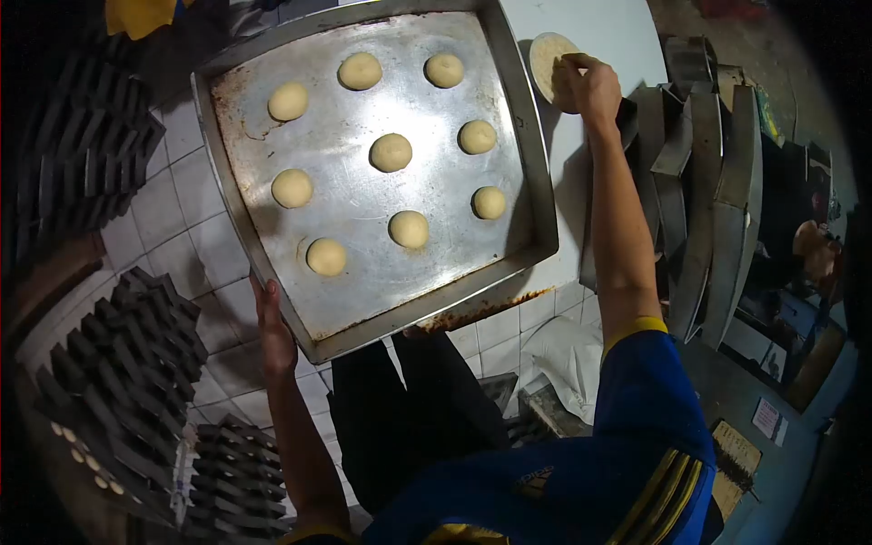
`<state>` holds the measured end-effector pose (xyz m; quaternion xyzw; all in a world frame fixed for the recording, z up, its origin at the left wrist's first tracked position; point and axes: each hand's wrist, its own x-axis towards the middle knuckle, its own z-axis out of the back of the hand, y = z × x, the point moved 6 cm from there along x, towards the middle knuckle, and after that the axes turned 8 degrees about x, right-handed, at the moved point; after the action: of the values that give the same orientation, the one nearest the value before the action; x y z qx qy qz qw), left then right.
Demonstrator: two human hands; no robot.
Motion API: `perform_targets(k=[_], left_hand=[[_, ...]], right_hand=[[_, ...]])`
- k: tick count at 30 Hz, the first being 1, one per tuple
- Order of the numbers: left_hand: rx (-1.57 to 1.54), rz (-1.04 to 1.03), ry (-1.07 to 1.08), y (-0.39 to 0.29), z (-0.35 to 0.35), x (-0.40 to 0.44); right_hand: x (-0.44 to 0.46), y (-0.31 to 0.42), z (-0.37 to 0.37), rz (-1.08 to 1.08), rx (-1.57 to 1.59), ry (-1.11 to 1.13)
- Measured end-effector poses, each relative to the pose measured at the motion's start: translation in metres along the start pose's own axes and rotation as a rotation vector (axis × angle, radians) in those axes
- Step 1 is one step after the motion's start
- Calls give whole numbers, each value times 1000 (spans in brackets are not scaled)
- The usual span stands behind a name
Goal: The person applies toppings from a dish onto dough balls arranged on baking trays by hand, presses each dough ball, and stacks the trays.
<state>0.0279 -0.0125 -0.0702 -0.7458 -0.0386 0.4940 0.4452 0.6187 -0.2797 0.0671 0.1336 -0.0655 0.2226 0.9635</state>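
Note:
A large metal baking tray (341, 263) with raised sides is tilted in front of me, and several round dough balls (391, 153) sit spaced out on it. My left hand (275, 331) grips the tray's near left side, with some of its fingers hidden beneath. To the right of the tray, a shallow round bowl (548, 56) holds something pale and grainy. My right hand (595, 89) is at this bowl, its fingers pressed together and dipping in. Whatever those fingertips hold is hidden.
The bowl stands on a white tabletop (627, 32). Several metal trays (708, 200) stand on edge at the right. Dark stacked racks (118, 354) line the left, some with pale rounds (91, 461). A white sack (565, 363) lies on the tiled floor (186, 200).

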Motion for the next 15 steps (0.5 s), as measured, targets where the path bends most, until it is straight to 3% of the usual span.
perform_targets(k=[1,3,4,6,8,10,15], left_hand=[[-2,-2,0,-1,-2,1],[21,-74,83,-6,-5,0],[21,-74,63,-3,-1,1],[159,-33,-7,9,9,3],[96,7,-110,0,1,-6],[75,-52,19,-22,-14,-9],[111,-34,-7,-19,-12,-7]], right_hand=[[4,-14,-3,2,0,-2],[12,-52,-20,-152,507,59],[6,-36,-13,-219,740,79],[-10,12,2,-290,844,144],[-30,69,2,-329,920,264],[-50,131,-10,-217,1088,384],[-82,275,-51,255,1031,473]])
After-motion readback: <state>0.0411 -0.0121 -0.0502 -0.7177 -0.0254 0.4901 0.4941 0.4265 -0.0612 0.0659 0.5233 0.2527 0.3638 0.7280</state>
